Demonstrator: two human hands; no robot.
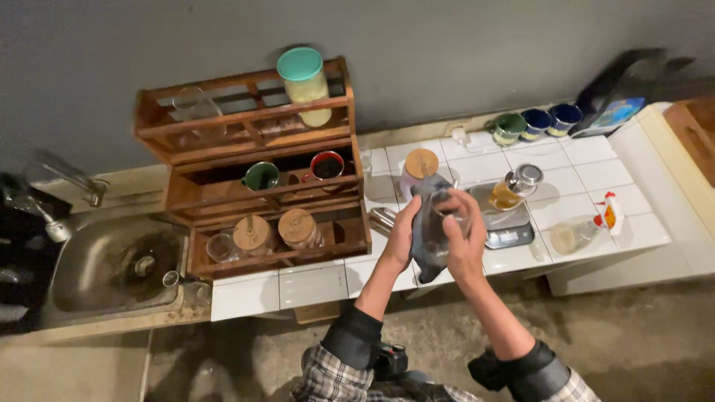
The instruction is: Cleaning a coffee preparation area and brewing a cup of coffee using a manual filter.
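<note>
Fingers [456,211] of both hands wrap a grey-blue cloth [428,242] around a clear glass [445,216], steadying it above the white tiled table [313,286].

A home kitchen is shown: a sink [112,268] is set left of a wooden rack [253,171] where mugs and jars are kept.

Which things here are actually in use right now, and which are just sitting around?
In use: left hand, right hand, grey cloth, glass.

Lying about: scale, glass bottle, spray bottle, wooden rack, cork-lidded jar, three mugs, sink.
</note>
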